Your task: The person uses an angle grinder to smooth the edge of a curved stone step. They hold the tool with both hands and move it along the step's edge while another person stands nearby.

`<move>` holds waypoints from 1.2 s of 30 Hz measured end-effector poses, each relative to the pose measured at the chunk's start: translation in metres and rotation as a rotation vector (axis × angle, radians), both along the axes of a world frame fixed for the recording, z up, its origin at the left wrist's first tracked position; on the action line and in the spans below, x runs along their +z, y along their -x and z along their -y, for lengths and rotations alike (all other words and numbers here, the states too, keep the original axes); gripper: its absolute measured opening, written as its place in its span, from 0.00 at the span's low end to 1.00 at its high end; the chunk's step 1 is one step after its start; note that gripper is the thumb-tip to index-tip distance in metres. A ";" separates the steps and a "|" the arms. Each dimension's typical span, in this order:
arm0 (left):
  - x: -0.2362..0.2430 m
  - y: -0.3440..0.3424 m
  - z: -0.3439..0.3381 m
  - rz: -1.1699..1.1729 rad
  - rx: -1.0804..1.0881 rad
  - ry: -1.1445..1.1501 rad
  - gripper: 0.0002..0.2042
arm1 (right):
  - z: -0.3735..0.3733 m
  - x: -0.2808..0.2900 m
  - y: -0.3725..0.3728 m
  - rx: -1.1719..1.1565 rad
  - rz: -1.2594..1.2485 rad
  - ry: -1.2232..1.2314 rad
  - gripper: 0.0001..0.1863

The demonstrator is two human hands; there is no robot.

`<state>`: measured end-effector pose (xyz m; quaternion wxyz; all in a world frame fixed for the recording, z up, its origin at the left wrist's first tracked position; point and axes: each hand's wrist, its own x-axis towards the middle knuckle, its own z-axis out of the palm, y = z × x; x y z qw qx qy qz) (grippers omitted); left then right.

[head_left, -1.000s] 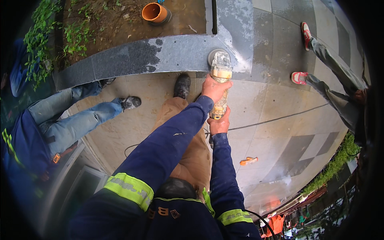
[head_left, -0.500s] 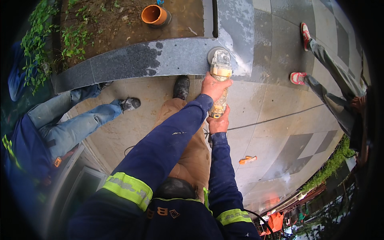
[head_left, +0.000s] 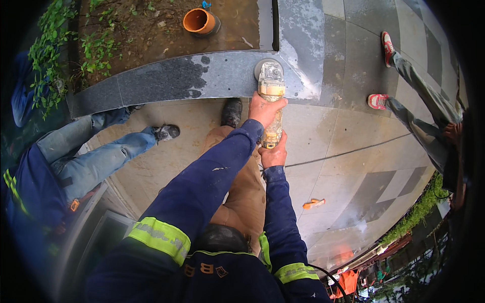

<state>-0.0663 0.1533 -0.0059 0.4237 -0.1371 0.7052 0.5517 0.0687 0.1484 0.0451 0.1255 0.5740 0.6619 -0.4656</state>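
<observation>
A dusty, worn angle grinder point(head_left: 272, 90) points away from me, its round disc point(head_left: 263, 65) against the grey stone ledge point(head_left: 227, 70) near the inner corner. My left hand point(head_left: 263, 108) wraps around the middle of its body. Behind it, my right hand point(head_left: 274, 150) grips the rear end of the grinder. Around the disc the stone looks pale and dry, with a whitish dusty streak to its right and a dark wet patch point(head_left: 174, 76) to its left.
Beyond the ledge lies a muddy planter with an orange pipe point(head_left: 198, 21) and green plants point(head_left: 98, 53). A person in jeans point(head_left: 108, 156) is at the left; another in red shoes point(head_left: 377, 101) stands right. A cable point(head_left: 348, 153) and an orange-white glove point(head_left: 313, 203) lie on the paving.
The grinder and both my hands have shifted slightly left along the ledge. My grip on the tool is the same.
</observation>
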 end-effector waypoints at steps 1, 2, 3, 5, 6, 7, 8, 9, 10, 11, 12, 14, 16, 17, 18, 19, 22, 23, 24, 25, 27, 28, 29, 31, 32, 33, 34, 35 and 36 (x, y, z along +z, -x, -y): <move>-0.003 -0.003 -0.005 0.011 -0.007 0.015 0.31 | -0.002 0.001 -0.001 -0.018 -0.006 -0.005 0.45; -0.005 -0.005 -0.008 0.022 -0.014 0.030 0.32 | -0.003 0.002 -0.001 -0.035 -0.012 -0.011 0.45; -0.007 -0.007 -0.010 0.033 -0.020 0.044 0.32 | -0.004 0.003 -0.002 -0.052 -0.019 -0.016 0.45; -0.010 -0.013 -0.007 0.037 -0.025 0.043 0.33 | -0.003 0.009 -0.005 -0.042 -0.009 -0.020 0.45; -0.011 -0.016 -0.003 0.042 -0.015 0.025 0.32 | -0.002 0.010 -0.007 -0.029 -0.002 -0.015 0.45; -0.010 -0.020 0.002 0.049 -0.009 0.006 0.30 | 0.000 0.012 -0.011 -0.020 0.007 -0.011 0.45; 0.000 -0.021 0.004 0.063 0.003 -0.008 0.29 | 0.003 0.011 -0.016 -0.014 -0.003 -0.017 0.47; 0.009 -0.021 0.007 0.076 0.016 -0.021 0.27 | 0.006 0.009 -0.020 -0.012 0.016 0.003 0.47; 0.016 -0.018 0.010 0.082 0.033 -0.030 0.25 | 0.008 0.010 -0.019 -0.005 0.029 0.027 0.47; 0.018 -0.015 0.012 0.056 0.050 -0.021 0.23 | 0.011 0.011 -0.017 0.001 0.043 0.051 0.47; 0.019 -0.013 0.013 0.030 0.067 -0.012 0.21 | 0.012 0.011 -0.014 -0.003 0.029 0.050 0.47; 0.019 -0.005 0.014 0.013 0.091 -0.041 0.18 | 0.010 0.003 -0.009 0.039 -0.004 0.001 0.46; 0.013 0.004 0.007 -0.005 0.096 -0.051 0.18 | 0.004 -0.001 0.000 0.065 -0.027 -0.012 0.44; 0.009 0.008 0.004 -0.014 0.100 -0.054 0.18 | -0.001 -0.002 0.005 0.054 -0.027 -0.006 0.44; 0.006 0.011 0.000 -0.037 0.087 -0.084 0.25 | -0.007 -0.004 0.008 0.043 -0.026 0.000 0.44; 0.003 0.010 -0.005 -0.026 0.075 -0.059 0.26 | -0.011 -0.003 0.011 0.033 -0.022 0.002 0.44; -0.003 0.006 -0.011 -0.023 0.012 0.050 0.31 | -0.012 0.002 0.009 0.014 -0.032 -0.020 0.44; -0.004 0.003 -0.009 -0.015 0.026 0.033 0.30 | -0.011 0.003 0.005 0.016 -0.034 -0.030 0.44; -0.004 -0.002 -0.005 -0.009 0.040 0.017 0.30 | -0.009 0.004 0.001 0.028 -0.021 -0.022 0.44; -0.001 -0.005 -0.002 -0.002 0.051 0.002 0.30 | -0.006 0.005 -0.003 0.037 -0.008 -0.013 0.45; 0.006 -0.012 0.008 0.001 0.078 0.005 0.23 | 0.001 0.007 -0.008 0.049 0.003 0.009 0.45; 0.012 -0.010 0.010 0.006 0.089 0.004 0.20 | 0.005 0.008 -0.009 0.049 0.004 0.017 0.46; 0.017 -0.006 0.011 0.017 0.081 -0.004 0.20 | 0.007 0.009 -0.009 0.048 0.006 0.026 0.46; 0.024 0.001 0.014 0.033 0.070 -0.017 0.20 | 0.008 0.006 -0.005 0.060 0.012 0.028 0.47; 0.017 0.005 0.014 0.028 0.059 -0.003 0.18 | 0.006 0.006 0.001 0.069 0.012 0.023 0.47; 0.013 0.009 0.011 0.015 0.074 -0.018 0.20 | 0.004 0.006 0.006 0.077 0.013 0.017 0.46; 0.011 0.013 0.007 0.002 0.090 -0.032 0.22 | 0.000 0.003 0.011 0.068 -0.001 0.016 0.46; 0.008 0.016 0.001 -0.011 0.106 -0.046 0.23 | -0.007 0.001 0.015 0.059 -0.014 0.014 0.45; 0.007 0.019 -0.004 -0.025 0.090 -0.035 0.25 | -0.011 0.000 0.017 0.050 -0.028 0.012 0.44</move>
